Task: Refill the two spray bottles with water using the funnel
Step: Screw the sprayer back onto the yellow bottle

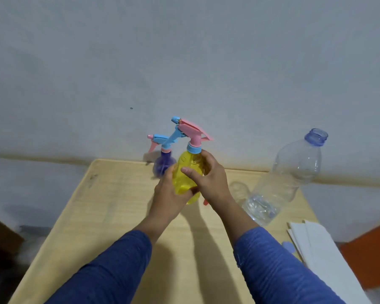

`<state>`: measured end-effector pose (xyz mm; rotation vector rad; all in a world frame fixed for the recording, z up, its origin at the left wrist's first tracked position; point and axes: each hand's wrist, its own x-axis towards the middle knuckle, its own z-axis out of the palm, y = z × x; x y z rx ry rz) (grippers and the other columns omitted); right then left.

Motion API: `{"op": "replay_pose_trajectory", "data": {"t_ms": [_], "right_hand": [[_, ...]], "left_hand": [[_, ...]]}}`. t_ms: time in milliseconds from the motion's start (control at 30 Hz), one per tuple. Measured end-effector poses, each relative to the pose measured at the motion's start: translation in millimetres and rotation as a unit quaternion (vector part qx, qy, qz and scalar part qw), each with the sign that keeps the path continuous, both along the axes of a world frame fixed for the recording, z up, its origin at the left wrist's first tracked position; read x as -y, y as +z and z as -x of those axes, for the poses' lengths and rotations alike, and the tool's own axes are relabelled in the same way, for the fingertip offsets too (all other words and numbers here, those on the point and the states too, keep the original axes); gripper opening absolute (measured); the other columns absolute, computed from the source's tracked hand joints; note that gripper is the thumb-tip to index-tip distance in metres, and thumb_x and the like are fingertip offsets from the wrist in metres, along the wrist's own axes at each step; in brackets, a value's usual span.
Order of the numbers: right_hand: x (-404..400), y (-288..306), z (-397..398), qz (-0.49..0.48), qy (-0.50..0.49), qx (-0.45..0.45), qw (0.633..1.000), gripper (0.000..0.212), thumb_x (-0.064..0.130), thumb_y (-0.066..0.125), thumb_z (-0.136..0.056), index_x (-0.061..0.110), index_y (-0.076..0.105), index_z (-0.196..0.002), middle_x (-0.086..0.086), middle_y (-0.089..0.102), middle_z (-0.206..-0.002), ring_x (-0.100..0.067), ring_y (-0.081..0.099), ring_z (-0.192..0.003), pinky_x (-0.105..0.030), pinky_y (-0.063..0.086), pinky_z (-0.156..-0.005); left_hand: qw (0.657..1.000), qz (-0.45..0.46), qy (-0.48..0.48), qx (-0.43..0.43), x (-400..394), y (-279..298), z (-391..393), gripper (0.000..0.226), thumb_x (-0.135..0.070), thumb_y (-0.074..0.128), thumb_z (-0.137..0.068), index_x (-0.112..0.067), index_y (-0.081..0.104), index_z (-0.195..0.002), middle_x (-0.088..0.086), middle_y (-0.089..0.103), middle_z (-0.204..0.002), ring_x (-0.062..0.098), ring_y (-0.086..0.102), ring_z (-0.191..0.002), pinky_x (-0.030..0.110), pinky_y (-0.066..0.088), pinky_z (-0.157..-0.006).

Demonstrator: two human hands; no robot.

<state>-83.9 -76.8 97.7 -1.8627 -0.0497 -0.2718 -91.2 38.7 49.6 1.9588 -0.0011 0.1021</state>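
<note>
The one camera sits on my head, looking forward and down, close over my table point(110, 216) and the wall point(184, 62) behind.

Yellow translucent plastic spray bottle point(185, 176), centre frame: glossy body, matt pink-and-blue plastic trigger head. Purple translucent plastic spray bottle point(164, 164) behind it: glossy. Large clear plastic water bottle point(294, 174), right: ribbed, shiny. Pale wood-grain bench point(110, 205): smooth, matt. White paper sheets point(323, 249), lower right: matt. Blue ribbed cloth sleeves point(279, 266).
</note>
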Motion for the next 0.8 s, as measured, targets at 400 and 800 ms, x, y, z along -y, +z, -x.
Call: {"op": "replay_pose_trajectory", "data": {"t_ms": [400,800], "right_hand": [[36.7,-37.4,-95.8,0.002,0.022,-0.034,0.999,0.057,0.014,0.081,-0.070,0.019,0.060,-0.123,0.002,0.067,-0.111,-0.013,0.063,-0.102,-0.034,0.050,-0.094],[51.7,-80.0,-130.0,-0.051,-0.002,-0.063,0.997,0.060,0.004,0.081,-0.067,0.019,0.062,-0.122,0.001,0.072,-0.107,-0.015,0.068,-0.097,-0.025,0.055,-0.083]], "left_hand": [[0.999,0.014,-0.030,-0.025,24.6,-42.4,-90.5,0.087,-0.037,0.080,-0.068,-0.035,0.031,-0.140,-0.011,0.058,-0.116,0.011,0.057,-0.105,0.031,0.049,-0.091],[0.999,0.033,0.026,-0.016,51.4,-95.5,-129.2,0.097,-0.041,0.082,-0.060,-0.031,0.033,-0.143,-0.001,0.057,-0.129,0.019,0.055,-0.115,0.041,0.047,-0.097]]}}
